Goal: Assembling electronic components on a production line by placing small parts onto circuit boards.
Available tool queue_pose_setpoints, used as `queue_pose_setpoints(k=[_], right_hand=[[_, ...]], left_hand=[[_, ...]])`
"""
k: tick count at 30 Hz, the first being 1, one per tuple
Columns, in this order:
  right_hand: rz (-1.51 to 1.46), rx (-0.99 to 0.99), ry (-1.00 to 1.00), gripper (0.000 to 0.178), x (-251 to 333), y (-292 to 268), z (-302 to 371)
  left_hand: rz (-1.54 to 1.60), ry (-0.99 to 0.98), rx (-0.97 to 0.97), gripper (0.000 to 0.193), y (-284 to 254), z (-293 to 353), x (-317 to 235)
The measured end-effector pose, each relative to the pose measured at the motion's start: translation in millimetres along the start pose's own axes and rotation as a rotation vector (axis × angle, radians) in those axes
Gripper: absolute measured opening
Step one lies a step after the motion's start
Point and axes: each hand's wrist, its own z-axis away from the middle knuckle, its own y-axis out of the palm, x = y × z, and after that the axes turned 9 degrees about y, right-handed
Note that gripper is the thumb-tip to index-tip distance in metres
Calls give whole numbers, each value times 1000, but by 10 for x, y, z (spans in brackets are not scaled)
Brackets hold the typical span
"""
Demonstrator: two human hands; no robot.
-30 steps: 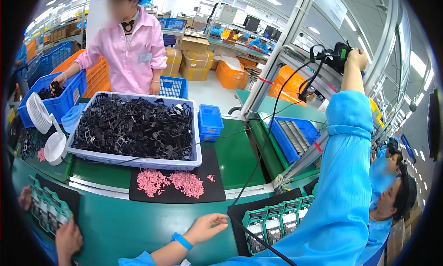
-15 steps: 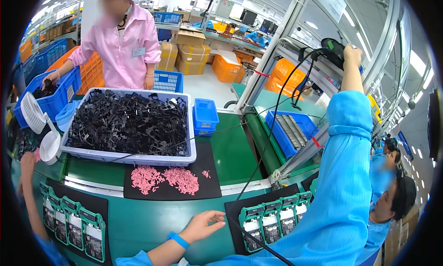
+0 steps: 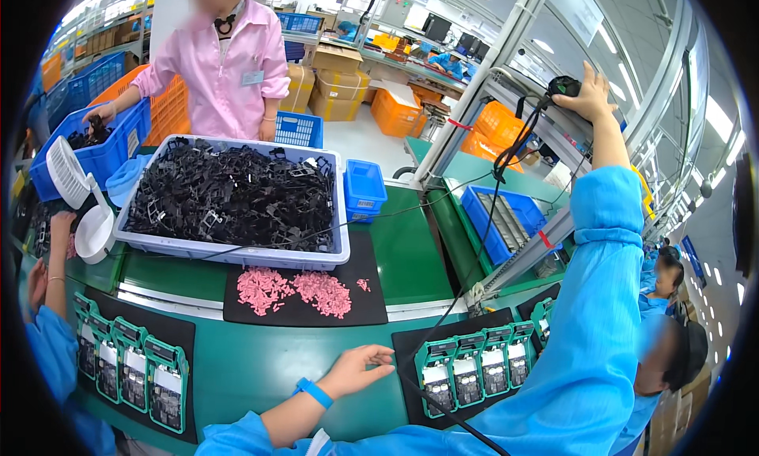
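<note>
My right hand [image 3: 589, 100] is raised high at the right, at the metal rack. Its fingers are spread beside a black cabled device [image 3: 564, 86]; the thumb is close to the device, and contact is hard to make out. My left hand [image 3: 361, 370], with a blue wristband, hovers palm-inward over the green bench, holding nothing, its fingers loosely stretched. Just right of it stands a row of green fixtures [image 3: 470, 369] with white and black parts, on a black mat. A black cable [image 3: 452, 307] hangs from the device and crosses the bench beside the left hand.
A large pale bin [image 3: 345, 242] of black plastic parts stands ahead. Pink pieces [image 3: 322, 295] lie on a black mat. More green fixtures [image 3: 133, 369] stand left, near another person's hands [image 3: 57, 246]. Across the bench, a person in pink [image 3: 241, 68] reaches into a blue crate [image 3: 126, 143].
My right hand has gone from closed at the black device to spread fingers, and the device now sits left of it. The left hand stays over the bench. The view has shifted slightly.
</note>
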Motion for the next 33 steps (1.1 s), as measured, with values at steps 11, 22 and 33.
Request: queue_pose_setpoints(k=[11,22,33], right_hand=[[71,-138,181,78,-149,265,4],[-242,-457,-633,46,-123,-154,468],[-1238,29,-198,40,-330,-996,3074]], left_hand=[[6,-48,-50,33,64,121,-105],[-121,128,-52,30,92,-121,26],[-211,249,-93,29,202,782,-1117]])
